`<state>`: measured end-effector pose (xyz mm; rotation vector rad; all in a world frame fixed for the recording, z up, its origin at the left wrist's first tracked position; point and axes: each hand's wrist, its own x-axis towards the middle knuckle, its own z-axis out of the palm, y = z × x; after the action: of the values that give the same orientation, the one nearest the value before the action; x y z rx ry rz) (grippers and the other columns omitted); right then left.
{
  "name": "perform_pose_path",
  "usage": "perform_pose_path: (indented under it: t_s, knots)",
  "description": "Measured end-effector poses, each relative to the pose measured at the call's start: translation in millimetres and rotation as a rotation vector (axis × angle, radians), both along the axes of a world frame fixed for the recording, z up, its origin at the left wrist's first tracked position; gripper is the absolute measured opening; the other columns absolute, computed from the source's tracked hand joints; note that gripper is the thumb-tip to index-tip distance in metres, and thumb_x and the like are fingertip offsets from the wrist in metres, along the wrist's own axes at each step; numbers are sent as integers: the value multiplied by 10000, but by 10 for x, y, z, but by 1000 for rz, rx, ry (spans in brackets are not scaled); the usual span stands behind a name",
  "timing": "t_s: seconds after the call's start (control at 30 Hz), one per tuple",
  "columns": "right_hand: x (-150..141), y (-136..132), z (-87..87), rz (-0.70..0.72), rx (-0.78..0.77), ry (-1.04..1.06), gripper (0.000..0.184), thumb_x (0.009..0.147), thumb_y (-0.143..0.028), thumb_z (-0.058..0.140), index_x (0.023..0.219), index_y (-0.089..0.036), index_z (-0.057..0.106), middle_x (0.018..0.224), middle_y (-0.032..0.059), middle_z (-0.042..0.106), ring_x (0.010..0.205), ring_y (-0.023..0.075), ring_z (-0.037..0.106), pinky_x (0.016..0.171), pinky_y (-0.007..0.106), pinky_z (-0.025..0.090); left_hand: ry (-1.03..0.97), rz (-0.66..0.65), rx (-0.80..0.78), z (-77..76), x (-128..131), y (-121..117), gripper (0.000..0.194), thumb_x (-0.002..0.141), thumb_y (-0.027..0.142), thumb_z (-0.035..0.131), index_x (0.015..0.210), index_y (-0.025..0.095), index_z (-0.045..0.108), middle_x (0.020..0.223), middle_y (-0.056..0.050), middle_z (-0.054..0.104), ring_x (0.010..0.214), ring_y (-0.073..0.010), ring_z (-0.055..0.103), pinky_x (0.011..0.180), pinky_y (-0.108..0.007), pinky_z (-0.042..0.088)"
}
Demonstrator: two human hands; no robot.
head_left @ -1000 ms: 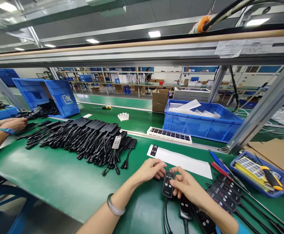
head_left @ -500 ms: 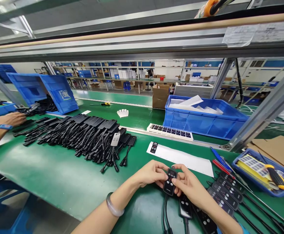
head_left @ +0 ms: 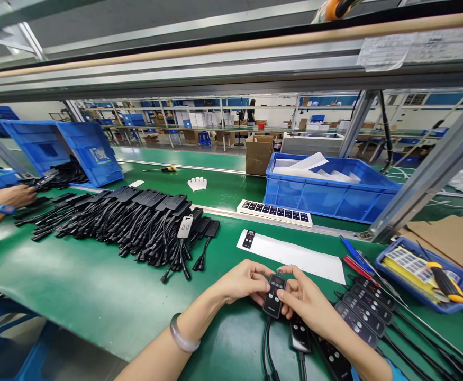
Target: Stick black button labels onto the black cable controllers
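Observation:
A small black controller (head_left: 272, 307), with silver and red-marked buttons and two cables hanging from its lower end, is held upright between my hands. My left hand (head_left: 244, 283) pinches its left edge, thumb on the front face. On the other side my right hand (head_left: 308, 299) grips the right edge, its thumb also on the face near the buttons. Just beyond lies a white backing strip (head_left: 298, 257) bearing one black label (head_left: 248, 239) at its left end. Another controller (head_left: 300, 334) lies below my right hand, and several finished-looking controllers (head_left: 368, 307) lie to the right.
A heap of black cabled units (head_left: 147, 211) covers the left of the green bench. At far left a co-worker's hand (head_left: 17, 196) reaches by a tipped blue crate (head_left: 92, 153). A blue bin (head_left: 326, 193), a label sheet (head_left: 274, 212) and a tool tray (head_left: 425, 275) stand beyond and right.
The view has shifted slightly. Both hands keep hold of the controller, with the thumbs almost where they were on its face.

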<state>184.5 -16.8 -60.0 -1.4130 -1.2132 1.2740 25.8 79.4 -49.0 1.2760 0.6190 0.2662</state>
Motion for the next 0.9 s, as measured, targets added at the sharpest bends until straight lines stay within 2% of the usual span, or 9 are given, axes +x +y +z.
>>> perform_pose_path:
  t_s: [0.27, 0.9]
  knots:
    - [-13, -14, 10, -3, 4, -15, 412, 764, -388, 586, 1065, -228, 353, 604, -102, 491, 524, 140, 595, 491, 268, 489, -3, -2, 24, -17, -2, -7, 384, 610, 266, 716, 956, 106, 671, 621, -18, 648, 536, -106, 600, 559, -233, 519]
    - [-18, -18, -21, 2, 16, -10, 404, 758, -387, 591, 1046, -238, 350, 622, -92, 512, 518, 136, 598, 475, 258, 480, 19, 7, 3, -45, 4, 1, 373, 593, 211, 709, 952, 121, 664, 595, 14, 625, 498, -88, 570, 536, -227, 507]
